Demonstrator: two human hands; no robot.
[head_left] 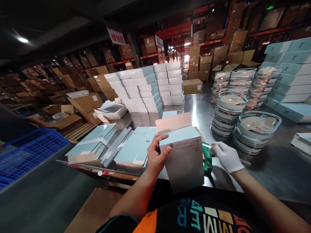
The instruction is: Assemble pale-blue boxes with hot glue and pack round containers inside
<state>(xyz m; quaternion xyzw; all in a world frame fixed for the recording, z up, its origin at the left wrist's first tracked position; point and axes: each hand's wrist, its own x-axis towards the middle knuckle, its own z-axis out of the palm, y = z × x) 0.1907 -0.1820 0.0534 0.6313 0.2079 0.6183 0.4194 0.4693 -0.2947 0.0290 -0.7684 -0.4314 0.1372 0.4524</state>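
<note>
My bare left hand (156, 155) grips a light blue and white cardboard box (186, 158) by its upper left edge, thumb on the near face and fingers over the top. The box stands tilted, with a pale flap (175, 122) raised behind it. Just right of the box is a green tool (207, 158) that looks like a glue gun, partly hidden by the box. My right hand (227, 157), in a white glove, is beside it with fingers pinched together. What they hold, if anything, I cannot make out.
Flat blue cartons (136, 144) and clear plastic strips (116, 145) lie to the left. Stacked white boxes (143, 87) rise behind. Piled glass containers (228, 113) stand right, before more blue boxes (291, 74). A blue crate (31, 152) is at far left.
</note>
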